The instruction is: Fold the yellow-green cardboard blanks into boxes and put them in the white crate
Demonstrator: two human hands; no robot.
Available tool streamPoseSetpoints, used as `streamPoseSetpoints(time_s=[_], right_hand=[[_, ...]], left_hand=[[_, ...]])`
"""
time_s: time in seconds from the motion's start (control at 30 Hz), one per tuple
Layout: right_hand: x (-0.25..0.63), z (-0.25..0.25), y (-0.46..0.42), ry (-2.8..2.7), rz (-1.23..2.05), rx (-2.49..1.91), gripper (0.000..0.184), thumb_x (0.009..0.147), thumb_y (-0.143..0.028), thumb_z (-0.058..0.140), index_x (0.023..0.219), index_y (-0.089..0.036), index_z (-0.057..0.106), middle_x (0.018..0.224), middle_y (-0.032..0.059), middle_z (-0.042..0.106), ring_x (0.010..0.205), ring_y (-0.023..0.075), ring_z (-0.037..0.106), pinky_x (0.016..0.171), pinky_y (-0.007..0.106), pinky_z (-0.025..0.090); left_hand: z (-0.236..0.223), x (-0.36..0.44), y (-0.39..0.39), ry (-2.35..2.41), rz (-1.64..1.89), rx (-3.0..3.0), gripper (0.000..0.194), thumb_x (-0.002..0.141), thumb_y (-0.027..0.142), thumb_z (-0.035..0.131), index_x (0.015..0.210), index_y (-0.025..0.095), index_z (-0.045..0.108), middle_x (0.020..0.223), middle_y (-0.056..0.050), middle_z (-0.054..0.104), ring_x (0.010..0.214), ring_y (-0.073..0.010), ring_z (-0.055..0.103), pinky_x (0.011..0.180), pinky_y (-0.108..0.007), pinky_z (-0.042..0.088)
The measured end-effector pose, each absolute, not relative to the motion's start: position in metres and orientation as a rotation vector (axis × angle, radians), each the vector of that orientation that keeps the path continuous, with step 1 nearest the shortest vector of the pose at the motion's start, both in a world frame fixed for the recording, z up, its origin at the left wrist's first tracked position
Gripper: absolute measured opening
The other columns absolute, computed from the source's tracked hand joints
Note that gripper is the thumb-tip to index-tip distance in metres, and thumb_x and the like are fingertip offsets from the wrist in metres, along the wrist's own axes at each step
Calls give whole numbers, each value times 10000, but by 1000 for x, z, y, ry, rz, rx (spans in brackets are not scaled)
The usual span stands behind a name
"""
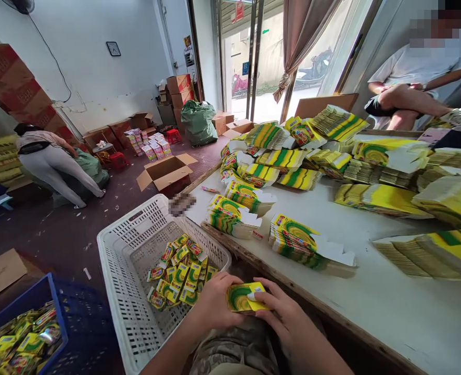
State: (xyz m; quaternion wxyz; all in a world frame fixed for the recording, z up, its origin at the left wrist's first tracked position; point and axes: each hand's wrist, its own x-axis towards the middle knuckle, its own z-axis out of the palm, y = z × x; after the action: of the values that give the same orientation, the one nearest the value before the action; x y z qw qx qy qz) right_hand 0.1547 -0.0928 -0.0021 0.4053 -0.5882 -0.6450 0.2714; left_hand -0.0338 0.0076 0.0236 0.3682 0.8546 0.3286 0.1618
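Note:
A small yellow and green carton [240, 298] is held above my lap between both hands. My left hand [217, 301] is closed on its left side, the thumb along the upper edge. My right hand [279, 307] grips the right end, with something white on one fingertip. To the left stands a white plastic basket [127, 312], with several small yellow and green cartons [179, 276] lying loose in it. On the table's near edge are stacks of flattened cartons, one stack [296, 237] in front of my right hand and another [232, 213] further left.
The white table [402, 312] carries many more flat carton bundles [386, 198]. A blue crate [84, 317] of yellow packets stands at lower left. An open cardboard box [168, 174] lies on the floor. One person [54, 151] bends over sacks; another [410, 88] sits at the right.

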Motion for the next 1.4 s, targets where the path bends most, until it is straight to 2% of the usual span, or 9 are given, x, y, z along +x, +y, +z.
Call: streamPoseSetpoints(time_s=[0.2,0.6,0.7,0.83,0.97,1.1,1.23,1.3,1.4], right_hand=[[152,2,-85,-1527,678,-1570,176,775,-230,700,943,-261,742,1230,115,655,1102,303,662,948,422,543],[150,0,-79,-1576,824,-1451,103,833,-262,640,901,-242,715,1217,117,643,1096,287,654,950,415,533],[135,-5,-81,-1458,720,-1560,168,824,-248,610,975,-214,675,1282,144,605,1168,290,618,988,418,513],[136,-6,-79,-1447,664,-1559,417,795,-286,627,1199,-196,579,1276,141,617,1166,274,621,998,416,511],[199,1,-62,-1368,288,-1666,470,827,-438,600,1226,-194,556,1136,132,678,983,284,676,865,437,553],[280,-8,-37,-1259,-304,-1936,431,876,-508,470,1068,-161,641,1028,188,685,940,350,648,842,497,502],[306,-30,-22,-1415,-389,-2076,333,922,-395,411,885,-209,684,893,153,701,744,294,638,750,433,491],[305,-36,-21,-1441,-433,-2057,326,927,-385,420,854,-208,684,881,151,692,738,283,633,758,421,486],[300,-33,-21,-1465,-443,-2057,323,931,-367,427,861,-186,685,855,156,673,756,283,629,762,415,479]], left_hand=[[22,-23,13,801,462,2351,557,537,284,821,1057,178,652,982,-79,652,914,-274,596,869,-408,478],[22,-37,12,903,354,2281,580,498,241,833,1054,181,676,963,-57,647,903,-263,601,798,-360,475],[24,-31,8,930,407,2345,587,493,182,799,1064,164,664,1002,-75,639,940,-280,590,849,-390,470],[31,-36,11,921,412,2335,566,524,219,807,1068,181,654,1035,-74,652,964,-280,594,869,-391,469],[32,-64,34,1248,377,2305,513,638,270,780,1123,192,634,1119,-94,659,1078,-312,577,961,-445,430],[39,-87,52,1591,422,2188,742,555,239,858,1242,174,583,1295,-152,587,1252,-373,486,1067,-519,352],[77,-76,36,979,569,2052,540,725,417,796,1203,229,628,1022,-70,715,957,-240,660,895,-360,488],[104,-66,21,501,644,1989,698,691,599,779,1273,253,609,845,-35,735,756,-192,683,778,-302,510],[138,-66,-1,145,686,1813,819,677,905,469,1164,285,687,609,3,671,538,-146,639,620,-263,505]])
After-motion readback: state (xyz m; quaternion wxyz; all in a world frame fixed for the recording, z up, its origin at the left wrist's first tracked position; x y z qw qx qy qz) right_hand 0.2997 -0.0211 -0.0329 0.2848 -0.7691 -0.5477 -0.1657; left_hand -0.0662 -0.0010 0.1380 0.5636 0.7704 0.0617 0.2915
